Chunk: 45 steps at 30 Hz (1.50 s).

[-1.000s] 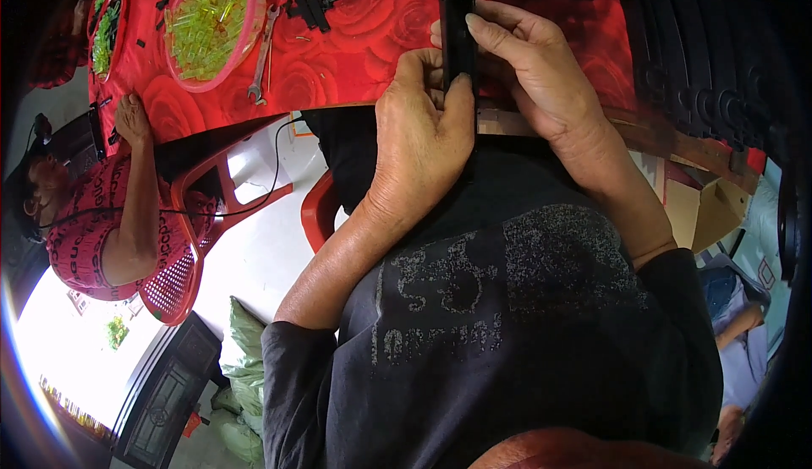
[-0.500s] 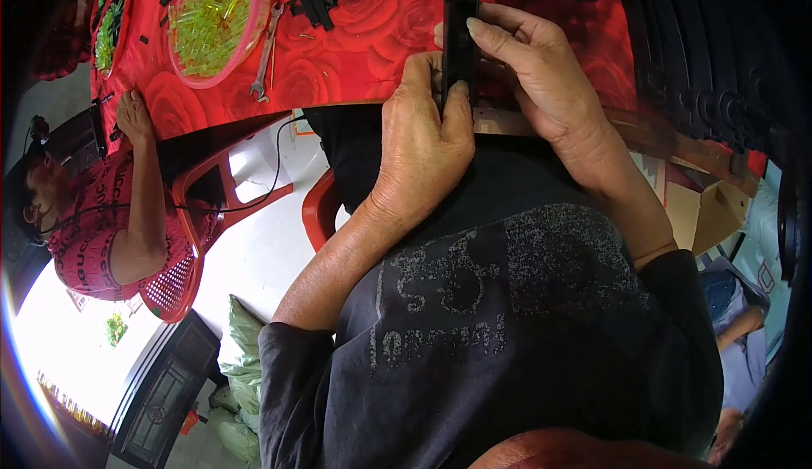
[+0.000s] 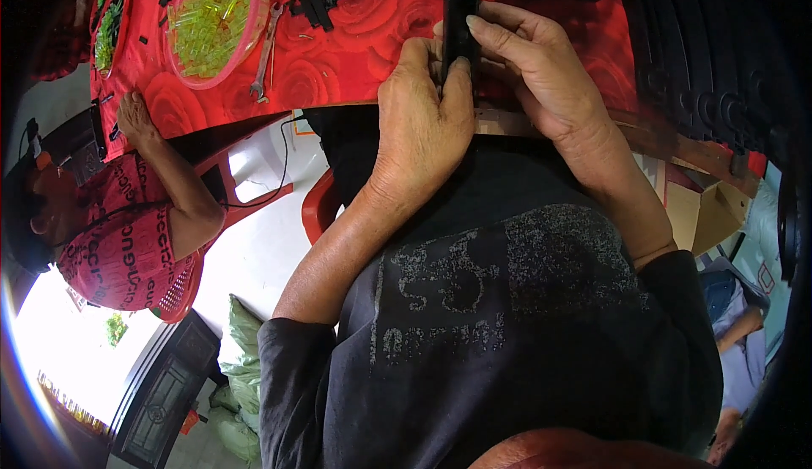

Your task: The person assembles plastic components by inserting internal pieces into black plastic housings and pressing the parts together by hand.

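A long black plastic part (image 3: 459, 21) stands up and down in the picture at the table's near edge, its far end cut off by the frame. My left hand (image 3: 427, 118) is closed round its lower end, with the thumb pressed on the face turned toward me. From the right side, my right hand (image 3: 541, 67) grips the same part, thumb and forefinger at its edge. The other fingers of my right hand are partly hidden in shadow behind the part.
A pink basket (image 3: 258, 25) of yellow-green translucent pieces stands left on the red rose-patterned tablecloth (image 3: 355, 59). Beside it lie a wrench (image 3: 266, 54) and a pile of black parts (image 3: 317, 0). Several long black pieces (image 3: 694, 71) line the right. A co-worker (image 3: 127, 224) sits at left.
My left hand has slid slightly up along the black part. My right hand has barely moved. The co-worker at left has leaned nearer, one elbow shifting to the right.
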Each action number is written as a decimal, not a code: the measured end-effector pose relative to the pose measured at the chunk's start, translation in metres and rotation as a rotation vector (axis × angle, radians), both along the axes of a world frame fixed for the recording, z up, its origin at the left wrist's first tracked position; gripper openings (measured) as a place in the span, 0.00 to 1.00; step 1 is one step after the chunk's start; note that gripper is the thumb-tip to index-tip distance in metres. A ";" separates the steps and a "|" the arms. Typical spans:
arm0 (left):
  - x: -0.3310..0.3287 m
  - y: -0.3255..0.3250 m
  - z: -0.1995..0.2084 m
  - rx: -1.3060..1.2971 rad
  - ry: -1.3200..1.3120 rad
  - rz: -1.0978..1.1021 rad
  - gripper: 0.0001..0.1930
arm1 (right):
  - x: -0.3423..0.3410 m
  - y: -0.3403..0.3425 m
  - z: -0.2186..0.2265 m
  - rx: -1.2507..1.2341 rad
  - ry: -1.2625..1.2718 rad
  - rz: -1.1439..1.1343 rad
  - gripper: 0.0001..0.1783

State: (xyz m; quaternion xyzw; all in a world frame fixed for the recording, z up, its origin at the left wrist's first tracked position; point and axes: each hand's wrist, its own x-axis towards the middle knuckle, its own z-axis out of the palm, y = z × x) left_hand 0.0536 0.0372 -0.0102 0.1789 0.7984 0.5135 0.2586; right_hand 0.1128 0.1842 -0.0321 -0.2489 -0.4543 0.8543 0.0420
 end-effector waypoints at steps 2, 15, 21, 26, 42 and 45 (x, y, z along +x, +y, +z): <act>0.000 0.001 0.000 -0.026 0.048 -0.002 0.09 | -0.001 0.000 -0.002 0.005 -0.002 -0.004 0.19; -0.008 0.001 -0.006 -0.014 -0.042 0.038 0.10 | -0.006 -0.004 0.001 0.048 -0.034 0.011 0.20; -0.008 0.003 -0.006 0.079 -0.143 0.084 0.09 | -0.006 -0.004 -0.002 0.027 0.000 0.027 0.20; -0.008 0.000 -0.013 0.093 -0.134 0.100 0.08 | -0.007 -0.007 -0.001 0.087 0.005 0.027 0.20; -0.009 0.003 -0.002 0.075 -0.135 0.079 0.09 | -0.007 -0.015 -0.004 0.128 0.043 -0.047 0.22; -0.010 0.002 -0.005 0.143 -0.189 0.077 0.10 | -0.007 -0.013 -0.005 0.077 0.061 -0.035 0.21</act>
